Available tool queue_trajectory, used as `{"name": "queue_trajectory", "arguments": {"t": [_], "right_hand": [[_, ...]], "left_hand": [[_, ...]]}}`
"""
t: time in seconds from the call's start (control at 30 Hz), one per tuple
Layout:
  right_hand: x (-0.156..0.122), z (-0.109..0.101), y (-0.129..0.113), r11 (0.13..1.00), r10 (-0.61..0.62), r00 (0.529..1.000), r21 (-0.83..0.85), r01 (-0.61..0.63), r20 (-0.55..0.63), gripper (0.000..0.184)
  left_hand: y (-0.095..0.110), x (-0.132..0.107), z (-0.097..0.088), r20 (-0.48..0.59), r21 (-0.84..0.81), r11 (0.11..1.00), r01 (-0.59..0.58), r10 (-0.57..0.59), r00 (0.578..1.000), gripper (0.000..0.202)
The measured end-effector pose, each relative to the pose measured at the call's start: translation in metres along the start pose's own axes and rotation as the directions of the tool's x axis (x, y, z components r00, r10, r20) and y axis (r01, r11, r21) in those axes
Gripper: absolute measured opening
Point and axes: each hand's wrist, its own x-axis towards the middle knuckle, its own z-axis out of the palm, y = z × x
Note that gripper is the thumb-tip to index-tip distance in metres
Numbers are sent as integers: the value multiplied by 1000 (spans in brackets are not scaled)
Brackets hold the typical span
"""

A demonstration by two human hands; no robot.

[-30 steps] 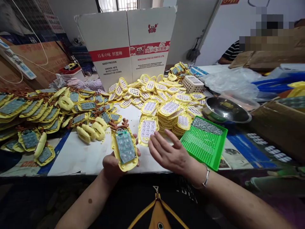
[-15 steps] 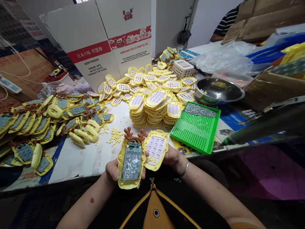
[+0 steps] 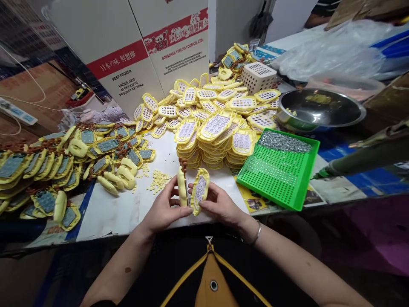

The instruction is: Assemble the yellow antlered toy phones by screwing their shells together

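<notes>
Antlered back shell (image 3: 182,187) pinched in the left hand (image 3: 164,209) and keypad front (image 3: 199,190) pinched in the right hand (image 3: 220,207) face each other edge-on over the table (image 3: 108,209), seemingly not yet snapped together, with heaps of backs (image 3: 47,162) and stacked fronts (image 3: 217,132) left.

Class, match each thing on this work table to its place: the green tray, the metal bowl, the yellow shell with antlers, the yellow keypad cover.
Things:
1. green tray
2. metal bowl
3. shell with antlers
4. keypad cover

Places:
A. held in the right hand
B. beyond the tray, further from the person
C. held in the left hand
D. by the near edge of the table, right of both hands

Pairs: 1-D; 2-B; 3-C; 4-A
</notes>
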Motion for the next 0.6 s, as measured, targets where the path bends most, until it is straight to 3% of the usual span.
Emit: {"name": "queue_trajectory", "arguments": {"t": [0.17,0.6], "right_hand": [[5,8,-3,1000,-21,992,17,19,121,76],[-4,3,-7,998,14,980,51,-25,199,77]], "left_hand": [[-3,5,8,12,133,991,26,-27,1000,99],[5,4,14,24,187,981,50,-56,998,93]]}}
